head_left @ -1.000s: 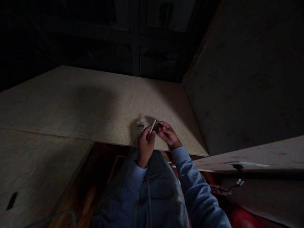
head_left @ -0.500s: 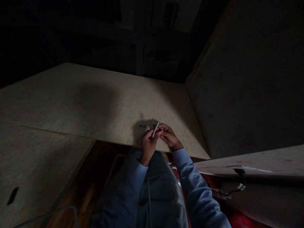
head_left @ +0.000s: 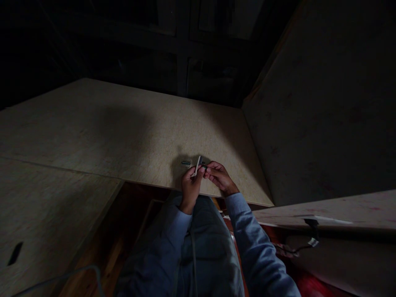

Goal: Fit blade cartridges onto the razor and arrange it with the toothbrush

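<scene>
My left hand (head_left: 190, 185) is closed around a slim white object (head_left: 198, 164), seen almost edge-on and tilted upward, with a greyish face turned to the right. Its exact kind is hard to make out in the dim light. Between the fingertips of my right hand (head_left: 219, 176) is a small dark cylinder (head_left: 204, 167), perhaps a battery, against or very close to the white object's right side. A similar dark piece (head_left: 185, 163) lies on the table just left of the hands, with something clear around it.
The pale table (head_left: 123, 136) runs to a dark window frame (head_left: 182, 74) at the back. A patterned panel (head_left: 318, 103) rises along the right side. A second pale surface (head_left: 46, 214) adjoins at left, with a cable (head_left: 74, 270) below. Another black cable (head_left: 301, 248) hangs at right.
The right hand brought the dark cylinder left to the white object. The left hand moved right, then slightly back left, turning the white object more upright. The piece on the table stayed put.
</scene>
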Available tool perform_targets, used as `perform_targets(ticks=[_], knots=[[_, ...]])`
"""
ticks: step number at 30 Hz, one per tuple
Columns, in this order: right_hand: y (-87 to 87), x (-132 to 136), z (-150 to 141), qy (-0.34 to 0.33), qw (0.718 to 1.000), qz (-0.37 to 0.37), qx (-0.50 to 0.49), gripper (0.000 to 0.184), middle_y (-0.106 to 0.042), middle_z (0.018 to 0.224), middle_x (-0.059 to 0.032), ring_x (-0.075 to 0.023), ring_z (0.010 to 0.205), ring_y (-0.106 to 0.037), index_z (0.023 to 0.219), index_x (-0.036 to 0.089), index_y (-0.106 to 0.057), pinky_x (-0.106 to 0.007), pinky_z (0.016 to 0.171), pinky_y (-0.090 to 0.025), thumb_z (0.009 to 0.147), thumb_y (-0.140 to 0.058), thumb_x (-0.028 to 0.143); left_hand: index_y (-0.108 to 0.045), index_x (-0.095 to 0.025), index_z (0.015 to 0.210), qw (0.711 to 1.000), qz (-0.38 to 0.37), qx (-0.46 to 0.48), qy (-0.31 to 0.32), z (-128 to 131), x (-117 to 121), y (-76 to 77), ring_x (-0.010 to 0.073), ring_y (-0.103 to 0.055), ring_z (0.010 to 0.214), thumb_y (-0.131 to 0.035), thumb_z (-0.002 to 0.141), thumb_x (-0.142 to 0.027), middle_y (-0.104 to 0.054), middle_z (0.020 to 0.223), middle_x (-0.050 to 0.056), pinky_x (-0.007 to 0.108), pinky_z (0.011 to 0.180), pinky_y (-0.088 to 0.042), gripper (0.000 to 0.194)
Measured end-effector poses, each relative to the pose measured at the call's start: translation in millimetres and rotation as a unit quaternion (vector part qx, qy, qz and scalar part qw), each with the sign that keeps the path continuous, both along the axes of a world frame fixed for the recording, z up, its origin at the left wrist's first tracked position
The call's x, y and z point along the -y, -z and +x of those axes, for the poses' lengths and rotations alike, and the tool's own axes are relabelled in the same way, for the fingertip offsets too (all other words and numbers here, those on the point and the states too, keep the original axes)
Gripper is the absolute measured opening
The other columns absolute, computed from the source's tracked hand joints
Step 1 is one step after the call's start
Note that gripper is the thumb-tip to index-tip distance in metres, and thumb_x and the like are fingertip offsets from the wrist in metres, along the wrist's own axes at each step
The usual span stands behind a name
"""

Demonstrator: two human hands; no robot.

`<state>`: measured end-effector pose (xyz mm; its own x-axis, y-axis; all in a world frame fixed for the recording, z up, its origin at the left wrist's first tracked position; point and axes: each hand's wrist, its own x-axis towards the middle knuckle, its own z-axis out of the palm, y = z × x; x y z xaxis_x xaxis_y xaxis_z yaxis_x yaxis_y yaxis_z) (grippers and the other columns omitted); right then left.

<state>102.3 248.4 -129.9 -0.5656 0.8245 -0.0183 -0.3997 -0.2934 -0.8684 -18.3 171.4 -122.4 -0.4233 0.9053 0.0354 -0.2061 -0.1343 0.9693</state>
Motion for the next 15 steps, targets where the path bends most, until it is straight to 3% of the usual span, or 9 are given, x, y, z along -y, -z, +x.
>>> perform_targets(ticks=[5, 8, 11, 15], knots=[[3.4, -0.7, 1.0, -0.011, 1.0, 0.005, 0.004, 0.034, -0.071, 0.068, -0.0007, -0.0118, 0.058, -0.065, 0.078, 0.016, -0.068, -0.023, 0.059, -0.054, 0.061, -0.093, 0.032, -0.066, -0.014, 0.094, 0.999, 0.0, 0.042, -0.003, 1.1, 0.1, -3.1, 0.012, -0.061, 0.068, -0.068, 0.081, -0.06, -0.066, 0.075, 0.004, 0.022, 0.062, -0.047, 0.048], [1.9, 0.1, 0.4, -0.011, 1.0, 0.013, -0.002, 0.036, -0.071, 0.073, -0.0005, -0.0106, 0.062, -0.064, 0.08, 0.017, -0.07, -0.022, 0.063, -0.053, 0.057, -0.094, 0.029, -0.062, -0.015, 0.086, 0.992, -0.013, 0.116, 0.038, 0.1, 3.5, -11.2, 0.0061, -0.044, 0.046, -0.073, 0.076, -0.063, -0.048, 0.054, -0.005, 0.018, 0.046, -0.035, 0.051], [-4.5, 3.1, -0.3, -0.021, 0.999, 0.024, -0.011, 0.042, -0.072, 0.081, -0.0006, -0.0105, 0.071, -0.064, 0.089, 0.018, -0.073, -0.021, 0.069, -0.052, 0.054, -0.095, 0.026, -0.057, -0.015, 0.078, 0.979, -0.039, 0.177, 0.09, -2.1, 7.0, -19.5, 0.0022, -0.025, 0.037, -0.079, 0.068, -0.065, -0.033, 0.046, -0.01, 0.017, 0.038, -0.019, 0.056], [-10.2, 6.5, 1.2, -0.051, 0.998, 0.045, -0.018, 0.058, -0.07, 0.088, 0.0005, -0.0109, 0.076, -0.062, 0.11, 0.024, -0.073, -0.023, 0.073, -0.051, 0.055, -0.093, 0.023, -0.054, -0.014, 0.076, 0.962, -0.068, 0.226, 0.134, -3.6, 9.0, -26.4, -0.0009, -0.022, 0.036, -0.085, 0.058, -0.064, -0.044, 0.055, -0.008, 0.017, 0.034, -0.011, 0.062]])
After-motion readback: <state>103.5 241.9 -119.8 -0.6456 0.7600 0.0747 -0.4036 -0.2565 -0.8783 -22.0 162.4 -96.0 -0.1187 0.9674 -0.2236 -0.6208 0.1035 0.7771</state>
